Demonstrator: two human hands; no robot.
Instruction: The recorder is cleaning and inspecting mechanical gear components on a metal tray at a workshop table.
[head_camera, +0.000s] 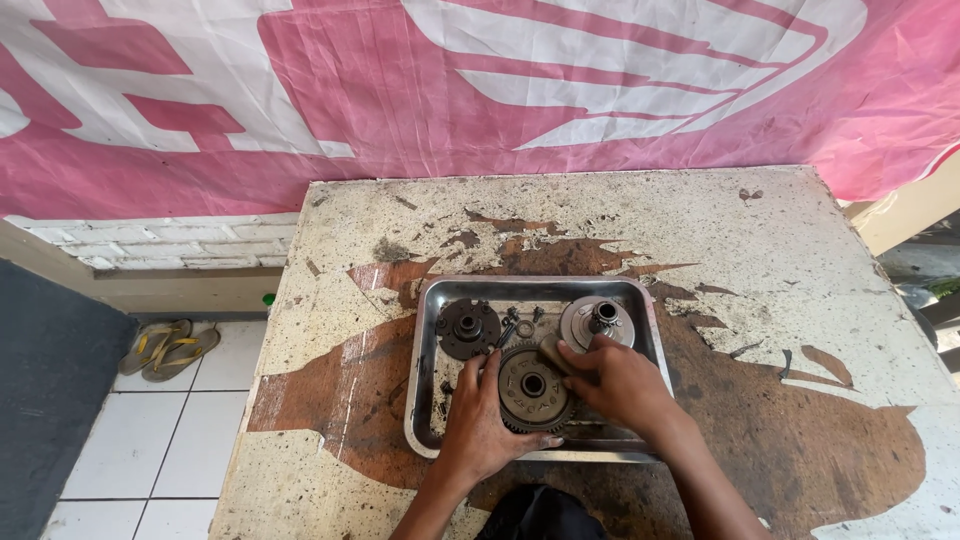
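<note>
Resting on the near part of a metal tray (425, 400), both hands work on a round toothed gear (534, 388) that lies flat between them. The left hand (478, 420) cups the gear's left edge, fingers curled against its teeth, grasping it. The right hand (618, 385) lies over the gear's right side, its fingers pressing a small tan block (553, 352) against the gear's upper rim; whether it grips the block tightly I cannot tell. Just beyond the right hand's fingertips sits a pale grey round drum (596, 322) with a dark hub at its centre. Beyond the left hand lies a dark round plate (469, 328), and between that plate and the drum sit a few small bolts and a ring (524, 328). The tray stands on a worn desk (780, 300) whose white coating has flaked away to brown. Off to the left of the hands, down on the tiled floor (150, 440), lies a pair of sandals (168, 346). Farthest away hangs a pink and white banner (480, 90).
</note>
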